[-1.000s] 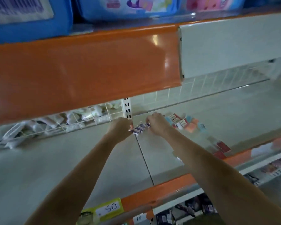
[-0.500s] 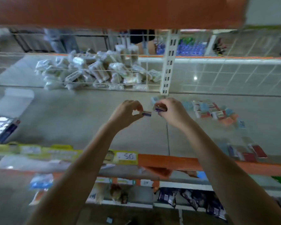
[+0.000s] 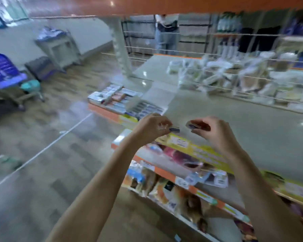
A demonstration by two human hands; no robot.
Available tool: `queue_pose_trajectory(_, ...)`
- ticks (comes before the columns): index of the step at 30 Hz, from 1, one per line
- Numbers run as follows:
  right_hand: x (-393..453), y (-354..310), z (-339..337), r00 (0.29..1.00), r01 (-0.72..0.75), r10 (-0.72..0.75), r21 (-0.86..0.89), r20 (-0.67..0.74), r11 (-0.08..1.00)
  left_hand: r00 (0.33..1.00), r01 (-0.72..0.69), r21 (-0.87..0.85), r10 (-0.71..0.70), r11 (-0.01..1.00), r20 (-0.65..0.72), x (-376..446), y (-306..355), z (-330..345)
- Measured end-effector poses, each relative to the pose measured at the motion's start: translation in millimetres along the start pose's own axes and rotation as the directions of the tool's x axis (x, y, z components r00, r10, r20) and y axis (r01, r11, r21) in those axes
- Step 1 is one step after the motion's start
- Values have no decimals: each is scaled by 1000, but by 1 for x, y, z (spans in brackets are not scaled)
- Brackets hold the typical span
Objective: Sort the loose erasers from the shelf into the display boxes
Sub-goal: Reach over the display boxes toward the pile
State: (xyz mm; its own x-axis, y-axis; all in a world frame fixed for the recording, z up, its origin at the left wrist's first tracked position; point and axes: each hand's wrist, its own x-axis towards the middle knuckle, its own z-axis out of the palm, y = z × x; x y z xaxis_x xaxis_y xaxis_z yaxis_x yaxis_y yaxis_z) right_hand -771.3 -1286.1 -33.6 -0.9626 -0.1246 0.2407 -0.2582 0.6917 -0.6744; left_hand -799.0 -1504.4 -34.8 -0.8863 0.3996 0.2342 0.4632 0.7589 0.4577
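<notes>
Our left hand [image 3: 151, 125] pinches a small dark eraser [image 3: 174, 129] between curled fingers [image 3: 162, 124]; our right hand [image 3: 212, 131] curls round several more erasers [image 3: 193, 126]. A narrow gap parts the hands above the shelf [image 3: 234, 123] edge. Beyond the left fingers lie display boxes [image 3: 124, 102]; open floor [image 3: 42, 154] spreads leftward.

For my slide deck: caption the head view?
Both hands, left and right, carry erasers toward display boxes.
</notes>
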Motion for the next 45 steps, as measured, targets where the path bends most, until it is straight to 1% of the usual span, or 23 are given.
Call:
queue_pose_trajectory(3,22,-35,42,1000,24,-25,70,15,997,1000,19,36,-18,999,-14,-16,-49,-31)
queue_pose_trajectory(8,58,-66,84,998,57,-57,39,1,998,997,31,74,-26,997,-67,-15,-111,-59)
queue_pose_trajectory(11,83,-74,102,998,53,-53,-22,27,998,998,46,100,-41,994,-54,1,-136,-68)
queue_pose_trajectory(15,108,-75,119,993,40,-25,-133,112,990,1000,15,117,-15,993,-6,28,-155,-84)
queue_pose_trajectory(18,118,-77,130,986,27,9,-211,167,977,999,-34,135,31,990,25,46,-163,-89)
queue_pose_trajectory(22,121,-84,145,981,-29,78,-259,179,966,993,-104,101,97,990,71,64,-174,-86)
queue_pose_trajectory(26,118,-83,154,975,-101,152,-285,164,953,986,-151,84,144,985,80,72,-179,-83)
queue_pose_trajectory(29,114,-87,157,968,-153,200,-276,151,949,976,-193,57,186,979,111,75,-182,-83)
queue_pose_trajectory(33,111,-96,164,965,-224,248,-227,84,948,950,-275,43,264,961,167,79,-187,-85)
queue_pose_trajectory(38,105,-109,163,950,-299,311,-218,18,929,921,-337,6,329,941,211,85,-186,-86)
queue_pose_trajectory(40,98,-109,151,931,-364,358,-244,-70,899,904,-360,-28,356,933,237,87,-179,-84)
queue_pose_trajectory(43,85,-102,130,874,-480,425,-281,-236,831,861,-407,-100,418,908,289,89,-163,-72)
queue_pose_trajectory(45,77,-98,124,833,-541,466,-263,-296,799,830,-427,-133,446,895,335,89,-152,-61)
